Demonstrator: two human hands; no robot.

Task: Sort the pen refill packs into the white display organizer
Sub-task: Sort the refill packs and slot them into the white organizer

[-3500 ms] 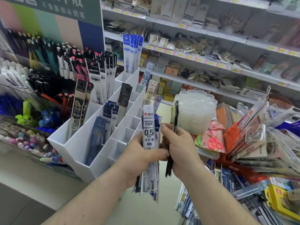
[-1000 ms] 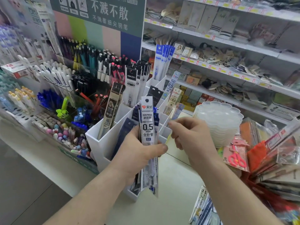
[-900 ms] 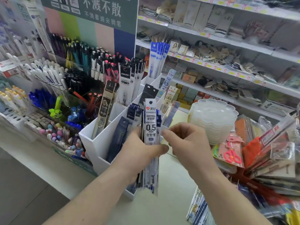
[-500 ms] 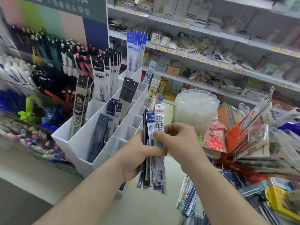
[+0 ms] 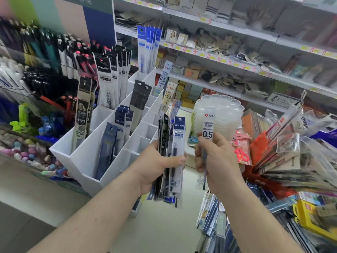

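My left hand (image 5: 155, 165) grips a bundle of pen refill packs (image 5: 175, 148), a blue-topped pack in front. My right hand (image 5: 217, 161) holds a single clear "0.5" refill pack (image 5: 207, 128) upright, a little to the right of the bundle and apart from it. The white display organizer (image 5: 87, 161) stands to the left of both hands. Its stepped compartments hold several black, dark blue and white packs; the front right compartments (image 5: 145, 139) show only white walls.
A stack of clear plastic trays (image 5: 218, 110) stands just behind my right hand. Packaged stationery (image 5: 284, 157) is heaped at the right. Pens fill the racks (image 5: 45, 57) at the left, and store shelves (image 5: 237, 52) run across the back.
My right hand has pulled the clear "0.5" pack off the front of the bundle and carried it to the right. A blue-topped pack now fronts the bundle.
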